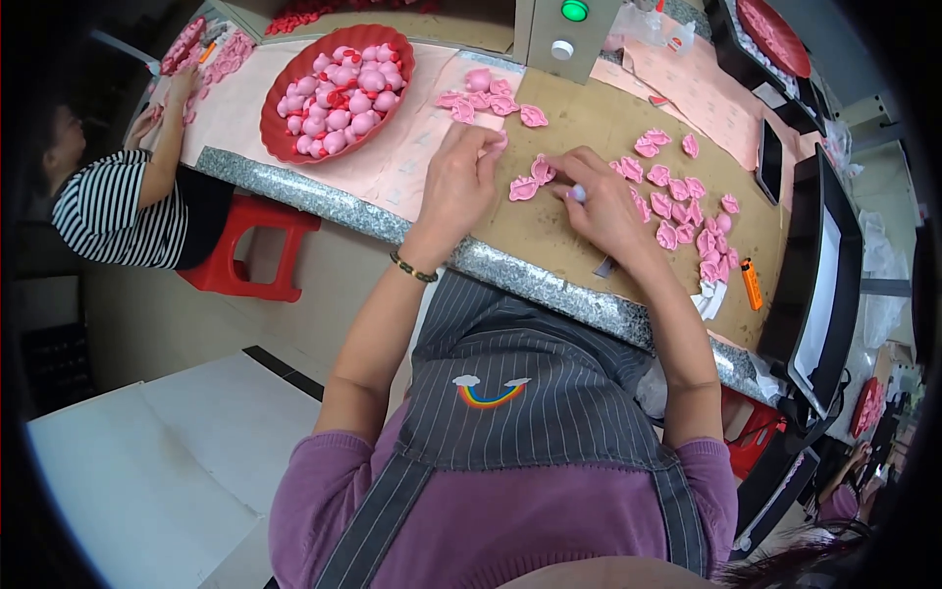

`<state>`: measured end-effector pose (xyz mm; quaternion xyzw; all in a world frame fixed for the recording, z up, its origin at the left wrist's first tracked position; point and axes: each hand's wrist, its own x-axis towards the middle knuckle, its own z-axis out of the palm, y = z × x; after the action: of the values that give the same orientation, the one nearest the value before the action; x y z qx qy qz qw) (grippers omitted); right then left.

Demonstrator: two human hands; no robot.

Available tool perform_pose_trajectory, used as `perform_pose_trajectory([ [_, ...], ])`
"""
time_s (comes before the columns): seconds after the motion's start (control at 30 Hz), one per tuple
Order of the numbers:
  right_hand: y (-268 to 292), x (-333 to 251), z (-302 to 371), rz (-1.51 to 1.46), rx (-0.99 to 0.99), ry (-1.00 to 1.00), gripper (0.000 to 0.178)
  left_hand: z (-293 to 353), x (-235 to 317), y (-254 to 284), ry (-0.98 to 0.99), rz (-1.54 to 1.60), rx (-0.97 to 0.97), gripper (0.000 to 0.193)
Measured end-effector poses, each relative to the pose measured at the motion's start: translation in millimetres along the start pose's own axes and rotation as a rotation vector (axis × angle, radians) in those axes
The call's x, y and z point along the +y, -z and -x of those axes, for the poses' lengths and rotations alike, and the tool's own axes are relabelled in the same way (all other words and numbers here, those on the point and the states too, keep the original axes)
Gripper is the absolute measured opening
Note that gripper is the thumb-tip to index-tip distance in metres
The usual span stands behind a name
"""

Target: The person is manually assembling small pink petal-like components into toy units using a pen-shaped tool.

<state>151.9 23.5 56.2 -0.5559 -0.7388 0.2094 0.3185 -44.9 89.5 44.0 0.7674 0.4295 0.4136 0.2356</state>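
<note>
My left hand (pixel 459 182) is closed, with a small pink molded piece (pixel 501 140) pinched between thumb and forefinger above the board. My right hand (pixel 601 206) curls around a slim tool with a pale lavender rounded end (pixel 578 193); the rest of it is hidden in the fingers. Beside the right fingertips lie pink curled shell pieces (pixel 524 187), and whether the fingers touch them I cannot tell. Several more shell pieces (pixel 679 187) are scattered to the right of that hand. Another small group (pixel 491 96) sits beyond my left hand.
A red scalloped bowl (pixel 272 98) of pink round parts stands at the left. An orange lighter-like item (pixel 752 284), a phone (pixel 770 161) and a black tray (pixel 793 265) are at the right. A grey box with a green light (pixel 575 11) stands behind. A co-worker (pixel 123 201) sits left.
</note>
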Motion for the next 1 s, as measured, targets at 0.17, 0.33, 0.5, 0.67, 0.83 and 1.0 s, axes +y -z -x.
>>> perform_pose_trajectory([
  [0.17,-5,2,39,0.306,0.115,0.261,0.029,-23,-28,-10,-0.211,-0.161,-0.116,0.016],
  [0.33,5,16,60,0.268,0.150,0.196,0.028,-26,-26,-3,-0.219,-0.162,-0.176,0.013],
  [0.5,33,16,79,0.224,0.333,0.267,0.028,-10,9,6,-0.023,0.040,-0.249,0.009],
  [0.67,41,14,116,0.184,0.421,0.164,0.027,5,11,-4,-0.003,0.010,-0.255,0.010],
  [0.83,36,21,131,0.249,0.409,-0.047,0.026,2,4,-8,-0.020,-0.001,-0.254,0.013],
  [1.0,36,25,123,0.216,0.382,-0.082,0.024,7,5,5,-0.021,0.104,-0.195,0.021],
])
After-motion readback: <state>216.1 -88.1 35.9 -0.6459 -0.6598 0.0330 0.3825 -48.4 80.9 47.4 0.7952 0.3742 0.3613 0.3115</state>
